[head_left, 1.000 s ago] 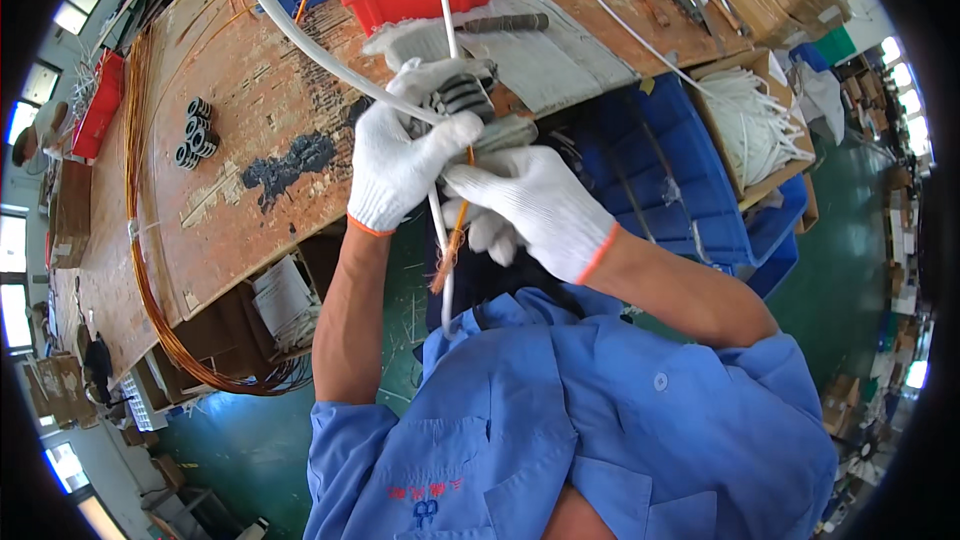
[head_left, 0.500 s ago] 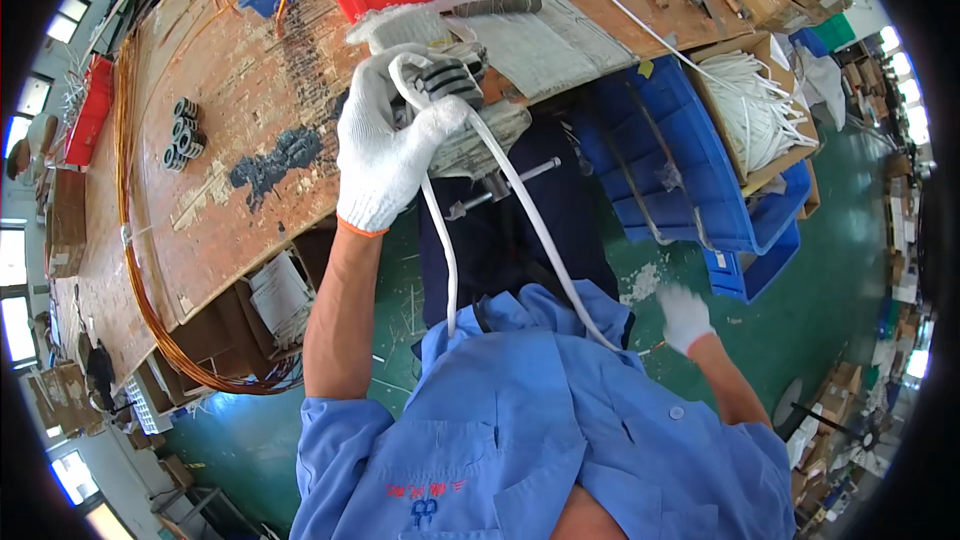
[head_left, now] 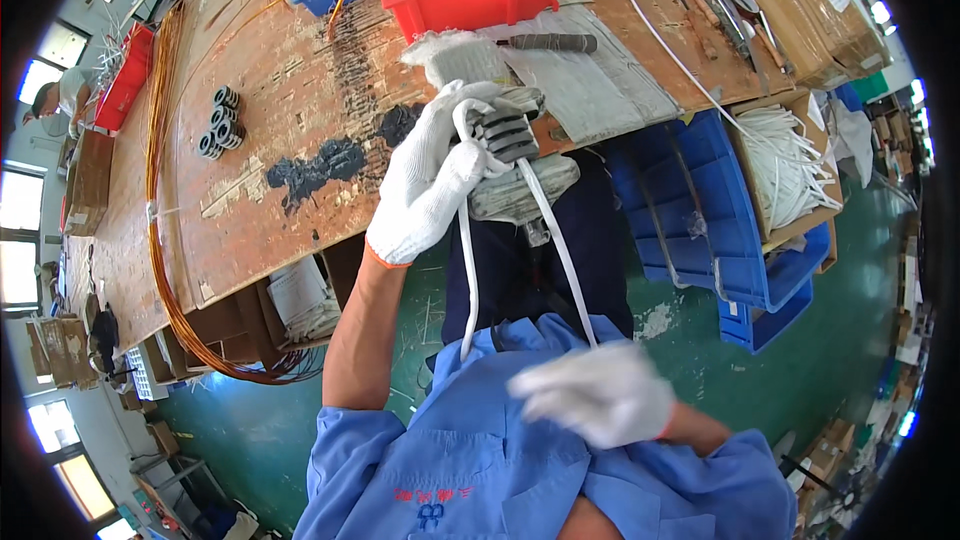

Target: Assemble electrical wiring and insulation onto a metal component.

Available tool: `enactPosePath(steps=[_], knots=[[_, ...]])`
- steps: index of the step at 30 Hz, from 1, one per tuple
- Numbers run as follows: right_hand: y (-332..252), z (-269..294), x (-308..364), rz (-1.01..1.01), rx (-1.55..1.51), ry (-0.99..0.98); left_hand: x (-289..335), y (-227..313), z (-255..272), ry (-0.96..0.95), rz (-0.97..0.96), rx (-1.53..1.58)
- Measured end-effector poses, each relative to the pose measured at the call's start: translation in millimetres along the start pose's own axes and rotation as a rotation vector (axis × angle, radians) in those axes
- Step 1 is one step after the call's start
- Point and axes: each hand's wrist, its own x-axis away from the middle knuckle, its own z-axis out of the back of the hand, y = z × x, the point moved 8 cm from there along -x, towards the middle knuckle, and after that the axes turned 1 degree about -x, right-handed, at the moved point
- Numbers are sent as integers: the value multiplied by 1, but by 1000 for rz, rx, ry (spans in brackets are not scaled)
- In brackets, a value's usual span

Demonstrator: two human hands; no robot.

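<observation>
A ringed black-and-grey core [head_left: 508, 137] sits between the cloth-padded jaws of a vise [head_left: 525, 190] at the table's edge. White sleeved cord [head_left: 562, 250] loops around the core, and its two lengths hang down toward my blue shirt. In a white knit glove, my left hand [head_left: 430, 185] is closed on the cord's loop at the core's left side, thumb against it. My right hand [head_left: 600, 392], gloved as well, is in front of my chest near the cord's lower right length. Motion smears its fingers, so whether it holds anything cannot be told.
Several similar rings [head_left: 222, 125] stand on the worn wooden table [head_left: 240, 230]. Behind the vise are a red bin [head_left: 470, 5] and a dark-handled tool [head_left: 550, 42]. Copper-coloured wire [head_left: 155, 240] runs along the left. At right, a box of white tubing [head_left: 785, 170] rests on blue crates [head_left: 690, 210].
My right hand has swung in from the far right to the front of my chest. My left hand keeps its hold at the core. The view has shifted, moving the table scene rightward.
</observation>
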Motion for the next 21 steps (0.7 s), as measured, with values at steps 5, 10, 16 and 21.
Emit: enactPosePath(steps=[5, 10, 16, 21], knots=[[124, 11, 6, -280, -197, 731, 1, 3, 0, 34, -30, -288], [34, 71, -82, 494, -121, 750, 2, 14, -3, 166, -109, -401], [28, 18, -50, 490, -751, 537, -4, 10, -6, 136, -54, -575], [71, 15, -61, 26, -957, 542, -15, 16, -13, 295, -356, -819]])
